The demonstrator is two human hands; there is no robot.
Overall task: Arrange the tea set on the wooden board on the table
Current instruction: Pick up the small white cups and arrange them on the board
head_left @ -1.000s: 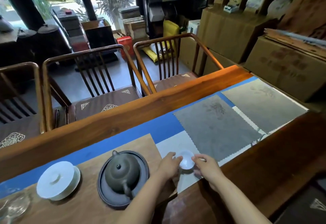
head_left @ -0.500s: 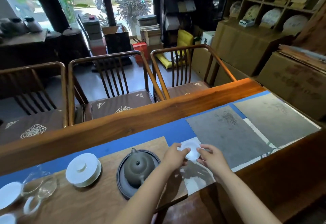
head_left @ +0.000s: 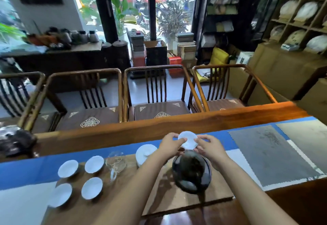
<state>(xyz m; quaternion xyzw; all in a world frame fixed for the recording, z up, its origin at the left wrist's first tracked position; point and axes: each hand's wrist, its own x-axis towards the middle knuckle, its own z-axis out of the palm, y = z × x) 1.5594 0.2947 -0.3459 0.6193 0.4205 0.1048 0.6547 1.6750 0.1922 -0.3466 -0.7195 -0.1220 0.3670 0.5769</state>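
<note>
One small white teacup (head_left: 187, 139) is being held between the left hand (head_left: 170, 145) and right hand (head_left: 209, 146), above one dark teapot (head_left: 192, 171) on the wooden board (head_left: 169, 200). Four white cups (head_left: 68, 168) (head_left: 94, 164) (head_left: 92, 188) (head_left: 60, 195), one glass pitcher (head_left: 115, 162) and one white lidded bowl (head_left: 145, 154) are being displayed on the tabletop (head_left: 300, 205).

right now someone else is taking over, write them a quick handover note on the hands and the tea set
Left hand and right hand: both pinch one small white cup, held up above the teapot.
On the wooden board: four white cups grouped at the left end, glass pitcher, white lidded gaiwan, dark clay teapot on its round tray.
Done: those pieces are placed.
Left: set the held cup down on the board, probably beside the other four.
</note>
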